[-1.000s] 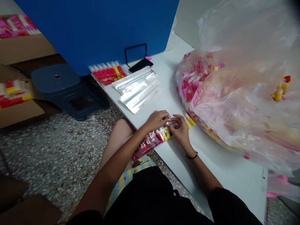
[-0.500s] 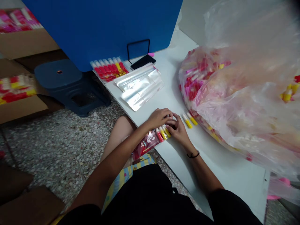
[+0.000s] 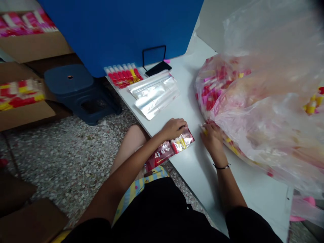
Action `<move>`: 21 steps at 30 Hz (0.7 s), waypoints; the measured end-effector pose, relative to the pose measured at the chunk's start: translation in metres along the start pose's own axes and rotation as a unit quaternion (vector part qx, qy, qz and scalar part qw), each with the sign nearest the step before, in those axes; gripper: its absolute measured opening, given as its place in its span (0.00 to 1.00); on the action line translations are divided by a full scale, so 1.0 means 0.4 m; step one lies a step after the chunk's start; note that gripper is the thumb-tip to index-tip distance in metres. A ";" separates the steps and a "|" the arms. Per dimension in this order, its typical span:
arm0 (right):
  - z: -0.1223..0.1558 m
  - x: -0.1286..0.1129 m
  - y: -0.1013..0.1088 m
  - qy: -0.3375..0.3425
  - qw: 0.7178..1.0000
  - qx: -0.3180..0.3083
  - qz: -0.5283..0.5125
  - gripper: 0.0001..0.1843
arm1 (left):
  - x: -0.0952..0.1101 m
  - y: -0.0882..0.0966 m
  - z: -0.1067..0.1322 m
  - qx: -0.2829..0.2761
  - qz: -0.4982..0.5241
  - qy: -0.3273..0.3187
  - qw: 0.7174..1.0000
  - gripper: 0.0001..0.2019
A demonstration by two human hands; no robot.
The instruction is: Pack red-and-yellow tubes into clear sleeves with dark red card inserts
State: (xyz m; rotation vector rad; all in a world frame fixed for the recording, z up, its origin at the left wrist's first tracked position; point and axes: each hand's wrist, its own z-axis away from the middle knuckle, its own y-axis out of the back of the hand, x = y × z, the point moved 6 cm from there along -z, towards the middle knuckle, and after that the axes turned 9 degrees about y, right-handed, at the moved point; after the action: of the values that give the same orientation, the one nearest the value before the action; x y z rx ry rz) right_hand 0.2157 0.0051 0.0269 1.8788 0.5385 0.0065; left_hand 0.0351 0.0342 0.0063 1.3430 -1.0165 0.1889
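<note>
A clear-fronted plastic packet (image 3: 162,154) with a dark red printed part lies over the table's near edge. Red and yellow white-ended tubes (image 3: 180,143) show inside it. My left hand (image 3: 174,129) is closed on the packet's upper edge, its fingertips partly hidden. To the right, my right hand (image 3: 213,139) has its fingers closed around a small yellow tube (image 3: 204,131) with a white end, at the table surface. Most of that tube is covered by the fingers, and whether a second one is under them I cannot tell.
A large clear bag (image 3: 243,111) of coloured tubes fills the table's right side. Flat silvery packets (image 3: 157,98), a filled packet (image 3: 123,76) and a phone (image 3: 159,68) lie farther back. Left are a blue stool (image 3: 69,81) and open cartons (image 3: 27,116).
My right hand has left the packet and moved right to the yellow tubes on the table, closing on one. My left hand stays at the packet, which now shows more of its open end.
</note>
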 end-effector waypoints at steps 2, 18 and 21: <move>0.002 0.003 -0.005 0.014 1.000 -0.003 0.004 0.16 | 0.001 -0.002 0.001 -0.005 -0.010 0.003 1.000 0.11; -0.013 -0.081 -0.078 -0.094 0.895 -0.099 -0.425 0.17 | 0.011 -0.006 0.007 -0.015 -0.018 -0.014 1.000 0.10; -0.011 -0.077 -0.080 -0.089 0.904 -0.108 -0.404 0.17 | 0.011 -0.006 0.007 -0.011 -0.021 -0.006 1.000 0.11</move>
State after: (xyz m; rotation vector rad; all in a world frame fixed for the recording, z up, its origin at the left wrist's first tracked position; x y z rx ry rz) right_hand 0.1754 0.0062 0.0077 1.3091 1.1036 -0.6223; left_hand 0.0378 0.0292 0.0073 1.3450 -0.9973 0.1374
